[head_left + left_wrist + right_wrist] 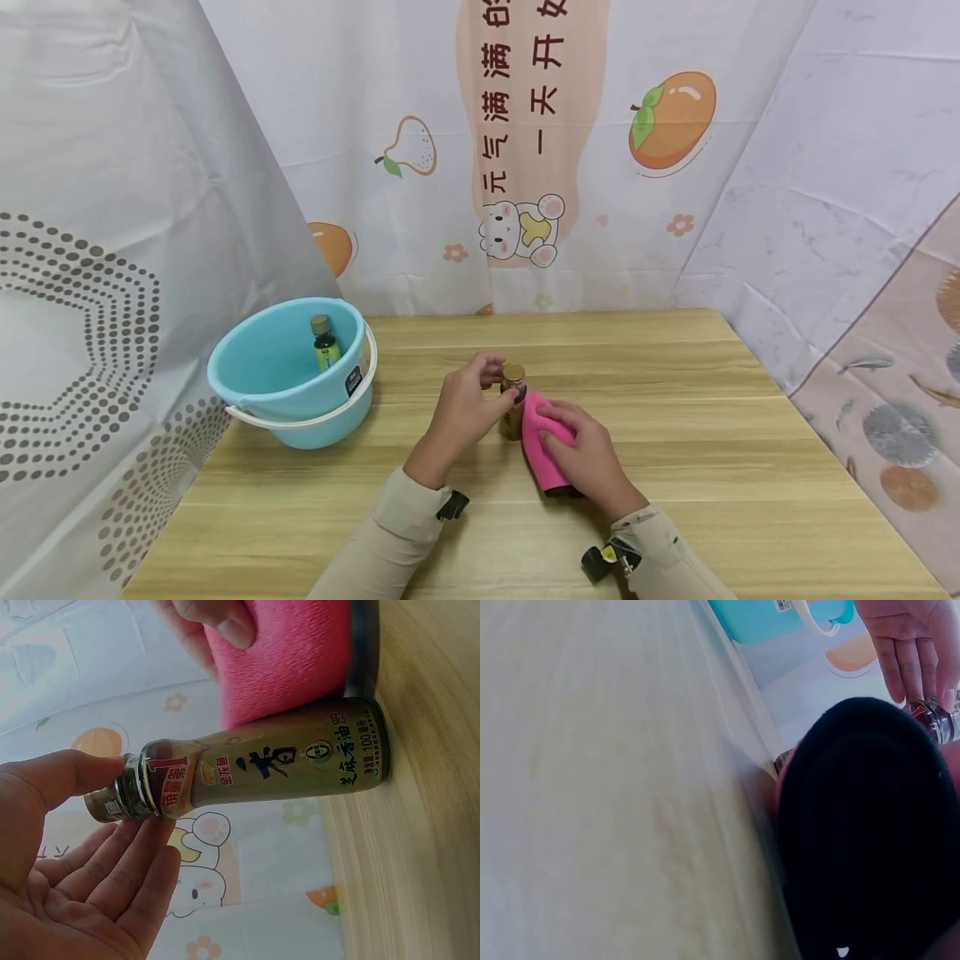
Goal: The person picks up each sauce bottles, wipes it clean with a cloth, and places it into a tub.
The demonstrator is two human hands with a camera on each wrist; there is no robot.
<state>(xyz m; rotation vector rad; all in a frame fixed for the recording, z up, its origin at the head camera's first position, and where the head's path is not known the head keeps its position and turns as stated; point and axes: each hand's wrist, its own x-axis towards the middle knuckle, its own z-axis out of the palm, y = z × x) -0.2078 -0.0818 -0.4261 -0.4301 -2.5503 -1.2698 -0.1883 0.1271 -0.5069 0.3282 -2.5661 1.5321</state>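
A small sesame oil bottle (262,765) with a gold cap stands upright on the wooden table, its Chinese label facing the left wrist camera. My left hand (470,406) pinches its neck, the thumb on one side and the fingertips on the other. In my right hand (588,450) is a folded pink cloth (542,446), gripped between thumb and fingers. The cloth lies against the bottle's side. Its black lower edge (866,840) fills much of the right wrist view and hides most of the right hand there.
A light blue bucket (322,435) with a white handle stands at the table's left. Inside it is another dark bottle (326,343) with a yellow-green label. A printed curtain (420,225) hangs behind the table (675,375); more curtains hang at both sides.
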